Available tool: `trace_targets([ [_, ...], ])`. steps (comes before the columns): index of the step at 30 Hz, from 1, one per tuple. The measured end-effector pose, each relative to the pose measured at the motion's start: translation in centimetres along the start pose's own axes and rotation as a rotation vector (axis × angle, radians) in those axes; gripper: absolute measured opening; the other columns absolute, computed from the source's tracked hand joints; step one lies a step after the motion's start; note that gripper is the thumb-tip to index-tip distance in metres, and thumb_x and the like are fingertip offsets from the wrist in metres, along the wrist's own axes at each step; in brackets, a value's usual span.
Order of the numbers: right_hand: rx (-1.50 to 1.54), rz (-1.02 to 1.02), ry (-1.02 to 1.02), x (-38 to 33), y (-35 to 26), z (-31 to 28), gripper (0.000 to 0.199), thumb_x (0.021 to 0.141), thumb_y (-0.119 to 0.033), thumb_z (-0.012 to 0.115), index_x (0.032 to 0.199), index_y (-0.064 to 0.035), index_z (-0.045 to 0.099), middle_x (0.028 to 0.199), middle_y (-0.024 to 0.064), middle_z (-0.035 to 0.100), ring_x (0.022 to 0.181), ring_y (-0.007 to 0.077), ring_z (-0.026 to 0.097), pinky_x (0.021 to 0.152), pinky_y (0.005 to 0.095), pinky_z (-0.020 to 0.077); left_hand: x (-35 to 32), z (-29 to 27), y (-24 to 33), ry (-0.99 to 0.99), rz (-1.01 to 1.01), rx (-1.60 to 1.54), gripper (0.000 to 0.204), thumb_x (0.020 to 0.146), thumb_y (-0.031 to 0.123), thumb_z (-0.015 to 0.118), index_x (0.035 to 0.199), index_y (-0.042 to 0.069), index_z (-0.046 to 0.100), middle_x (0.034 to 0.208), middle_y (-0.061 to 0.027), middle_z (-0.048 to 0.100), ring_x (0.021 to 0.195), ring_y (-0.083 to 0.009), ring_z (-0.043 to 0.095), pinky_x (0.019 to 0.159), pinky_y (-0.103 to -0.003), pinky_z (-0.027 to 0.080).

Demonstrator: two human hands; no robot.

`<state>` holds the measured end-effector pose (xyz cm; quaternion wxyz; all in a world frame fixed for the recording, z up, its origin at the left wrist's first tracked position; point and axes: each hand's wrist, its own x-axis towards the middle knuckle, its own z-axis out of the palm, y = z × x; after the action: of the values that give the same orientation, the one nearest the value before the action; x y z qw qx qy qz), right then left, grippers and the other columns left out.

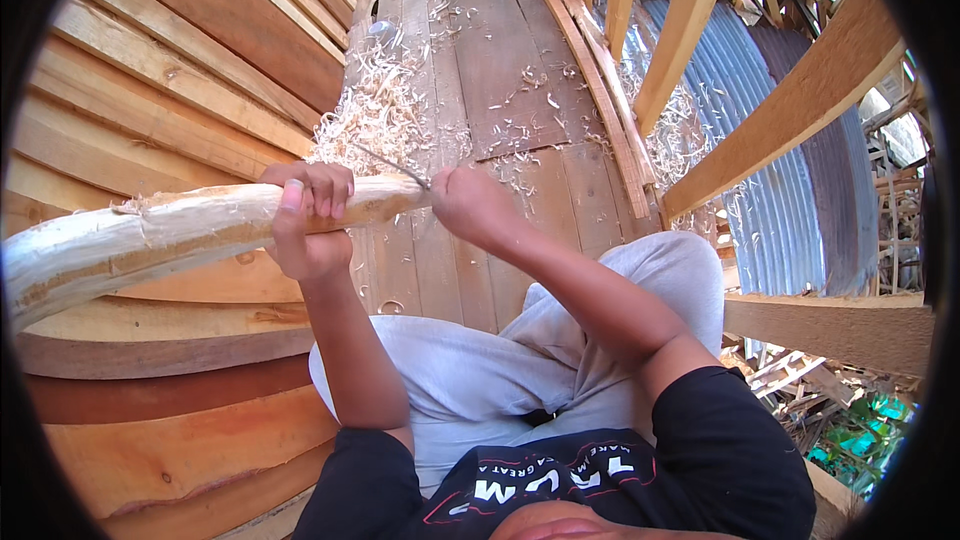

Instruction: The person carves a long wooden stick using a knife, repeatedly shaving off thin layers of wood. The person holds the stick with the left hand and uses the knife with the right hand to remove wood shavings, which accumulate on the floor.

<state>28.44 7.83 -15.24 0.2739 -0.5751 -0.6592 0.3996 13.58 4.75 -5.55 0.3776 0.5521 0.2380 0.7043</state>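
Observation:
A long, pale, peeled wooden pole (pixel 190 230) reaches in from the left rim, its narrower end in front of me. My left hand (pixel 310 215) is closed around it a little short of that end. In my right hand (pixel 470 205) is a knife (pixel 392 163), seen as a thin dark blade slanting up and left from the fist. The fist is right at the pole's tip, and its fingers hide the knife's handle. Whether the blade touches the wood I cannot tell.
Curled shavings (pixel 375 105) are heaped on the plank floor (pixel 470 275) beyond the pole. A board wall (pixel 150 50) rises at left. To the right are long battens (pixel 590 70), slanting wooden posts (pixel 690 25) and corrugated metal sheets (pixel 785 195). My bent legs (pixel 450 360) lie below.

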Motion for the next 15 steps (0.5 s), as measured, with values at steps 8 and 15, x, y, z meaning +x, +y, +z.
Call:
trace_targets([
  [8,-0.089,0.048,0.018,1.6,3.3,0.5,0.051,0.092,-0.031,0.032,0.081,0.0073,0.064,0.087,0.0302,0.063,0.084,0.047,0.061,0.08,0.0508,0.0479,-0.7,0.8,-0.3,-0.111,0.008,-0.039,0.013,0.085,0.016,0.05,0.079,0.006,0.043,0.063,-0.0039,0.04,0.055,-0.0139,0.038,0.057,-0.03,0.036],
  [15,0.065,-0.01,-0.048,0.2,0.6,-0.4,0.052,0.092,-0.031,0.031,0.08,0.0105,0.061,0.084,0.0343,0.06,0.082,0.0494,0.06,0.081,0.0524,0.0456,0.0,-0.2,-0.3,-0.063,0.005,-0.046,0.013,0.084,0.017,0.048,0.082,0.005,0.044,0.062,-0.0041,0.038,0.056,-0.0144,0.038,0.059,-0.031,0.037],
])
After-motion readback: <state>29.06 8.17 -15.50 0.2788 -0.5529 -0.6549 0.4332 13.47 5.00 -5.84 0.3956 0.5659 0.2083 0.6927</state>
